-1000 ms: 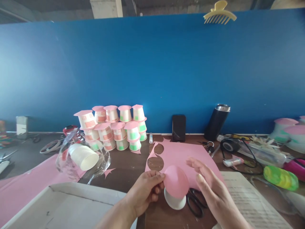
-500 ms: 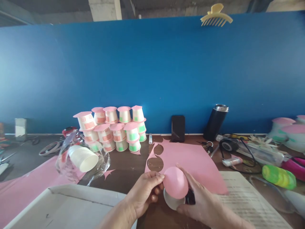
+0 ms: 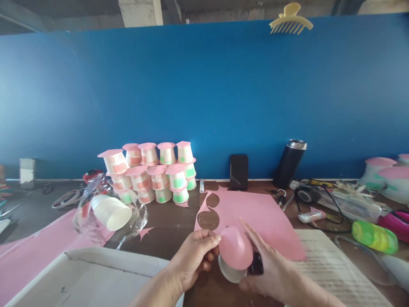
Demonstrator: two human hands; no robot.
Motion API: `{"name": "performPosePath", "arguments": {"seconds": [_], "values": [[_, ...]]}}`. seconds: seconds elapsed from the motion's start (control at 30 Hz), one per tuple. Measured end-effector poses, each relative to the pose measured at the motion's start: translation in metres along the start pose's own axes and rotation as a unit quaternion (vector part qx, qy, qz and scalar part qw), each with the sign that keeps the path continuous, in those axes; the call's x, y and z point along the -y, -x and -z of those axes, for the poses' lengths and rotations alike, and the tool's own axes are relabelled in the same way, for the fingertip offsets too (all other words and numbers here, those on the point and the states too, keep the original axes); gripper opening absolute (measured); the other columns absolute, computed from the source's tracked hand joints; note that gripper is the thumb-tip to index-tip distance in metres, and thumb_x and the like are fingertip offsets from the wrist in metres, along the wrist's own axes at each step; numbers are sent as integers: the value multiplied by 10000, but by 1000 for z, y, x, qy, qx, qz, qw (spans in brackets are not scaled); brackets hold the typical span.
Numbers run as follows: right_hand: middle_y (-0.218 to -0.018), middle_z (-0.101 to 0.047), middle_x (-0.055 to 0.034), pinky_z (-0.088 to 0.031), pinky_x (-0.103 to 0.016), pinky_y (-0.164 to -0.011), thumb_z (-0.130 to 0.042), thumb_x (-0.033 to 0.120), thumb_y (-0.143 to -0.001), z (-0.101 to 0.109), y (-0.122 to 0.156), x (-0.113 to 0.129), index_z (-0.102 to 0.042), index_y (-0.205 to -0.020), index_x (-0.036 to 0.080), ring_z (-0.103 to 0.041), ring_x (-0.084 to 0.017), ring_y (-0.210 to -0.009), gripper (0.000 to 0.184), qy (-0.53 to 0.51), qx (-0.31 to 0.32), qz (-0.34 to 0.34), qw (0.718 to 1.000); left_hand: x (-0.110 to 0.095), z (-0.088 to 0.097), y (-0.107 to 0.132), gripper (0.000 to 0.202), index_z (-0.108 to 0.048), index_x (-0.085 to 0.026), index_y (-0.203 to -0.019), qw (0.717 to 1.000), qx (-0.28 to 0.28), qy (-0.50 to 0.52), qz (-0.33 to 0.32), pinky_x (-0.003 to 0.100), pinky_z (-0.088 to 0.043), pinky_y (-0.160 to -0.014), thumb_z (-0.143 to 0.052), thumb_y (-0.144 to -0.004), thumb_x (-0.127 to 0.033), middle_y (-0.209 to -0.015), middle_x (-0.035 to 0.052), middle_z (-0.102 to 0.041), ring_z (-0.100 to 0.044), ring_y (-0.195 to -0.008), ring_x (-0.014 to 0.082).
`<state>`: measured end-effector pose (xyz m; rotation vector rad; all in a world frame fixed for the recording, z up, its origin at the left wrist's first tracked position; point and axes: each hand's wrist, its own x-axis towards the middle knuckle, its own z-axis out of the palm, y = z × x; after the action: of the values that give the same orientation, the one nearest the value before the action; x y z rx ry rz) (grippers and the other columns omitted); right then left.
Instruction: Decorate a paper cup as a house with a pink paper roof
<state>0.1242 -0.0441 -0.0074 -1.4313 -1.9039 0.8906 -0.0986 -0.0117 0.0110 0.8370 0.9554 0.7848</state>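
Observation:
Low in the middle, a white paper cup point(image 3: 229, 273) stands upside down with a round pink paper cap point(image 3: 235, 252) on top. My left hand point(image 3: 194, 258) pinches the cap's left edge with closed fingers. My right hand point(image 3: 270, 268) wraps round the cup's right side, its forefinger lying along the cap. Black scissors point(image 3: 256, 267) lie under my right hand, mostly hidden. Behind them lies a pink paper sheet point(image 3: 255, 213) with round holes cut out of its left part.
A pile of finished cup houses point(image 3: 153, 172) stands at the blue wall. A sleeve of white cups in clear wrap point(image 3: 110, 213) lies left, a white box point(image 3: 96, 277) below it. A phone point(image 3: 239, 171), a black flask point(image 3: 290, 163), cables, tape and a printed sheet point(image 3: 335, 268) fill the right.
My right hand came in from an open hover beside the cap and closed round the cup's right side. The cap now sits more domed on the cup. My left hand stayed put.

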Motion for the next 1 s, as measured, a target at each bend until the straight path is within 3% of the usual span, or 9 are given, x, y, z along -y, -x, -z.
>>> {"name": "performPosePath", "arguments": {"seconds": [0.1,0.2,0.3,0.53,0.7,1.0], "values": [[-1441,-479,-167,-561,-432,-864,-882,313,-554,9,3,6,17,-1533,307,-526,-356,-1247,1329,-1,17,6,1000,0,-1,1,290,-503,-159,-693,1000,-6,-12,-2,175,-153,-433,-711,-662,-359,-611,-33,-483,-362,-515,48],[-1559,-282,-151,-436,-534,-1003,-853,515,-545,14,4,18,-65,-1534,308,-300,-381,-1391,1281,61,2,49,997,-1,-2,1,303,-495,-162,-680,1000,-7,-20,-5,178,-144,-423,-715,-659,-369,-594,-37,-475,-347,-501,47],[-1578,-237,-137,-322,-601,-1063,-789,614,-590,12,4,23,-171,-1525,297,-208,-396,-1420,1165,129,-6,113,985,-2,-2,1,327,-496,-164,-676,1000,-3,-19,-9,179,-145,-415,-723,-658,-398,-585,-37,-474,-347,-493,48],[-1512,-395,-116,-392,-575,-1045,-597,516,-861,5,2,20,-294,-1483,290,-356,-335,-1378,727,151,-49,168,973,-3,-4,1,343,-497,-162,-660,1000,-1,-26,-4,172,-145,-408,-738,-642,-407,-583,-34,-478,-337,-492,46],[-1442,-497,-117,-374,-574,-1064,-586,437,-890,0,-1,23,-270,-1481,260,-441,-307,-1328,693,159,-68,193,966,-3,-5,1,348,-505,-163,-659,999,-12,-33,-11,171,-164,-404,-735,-635,-424,-580,-33,-481,-342,-489,49],[-1451,-483,-109,-365,-574,-1070,-579,381,-895,-7,-3,21,-347,-1425,255,-414,-291,-1343,592,165,-78,144,972,-2,-5,3,337,-493,-164,-660,998,-17,-54,-12,168,-175,-406,-716,-676,-417,-579,-35,-477,-348,-492,49]]}}
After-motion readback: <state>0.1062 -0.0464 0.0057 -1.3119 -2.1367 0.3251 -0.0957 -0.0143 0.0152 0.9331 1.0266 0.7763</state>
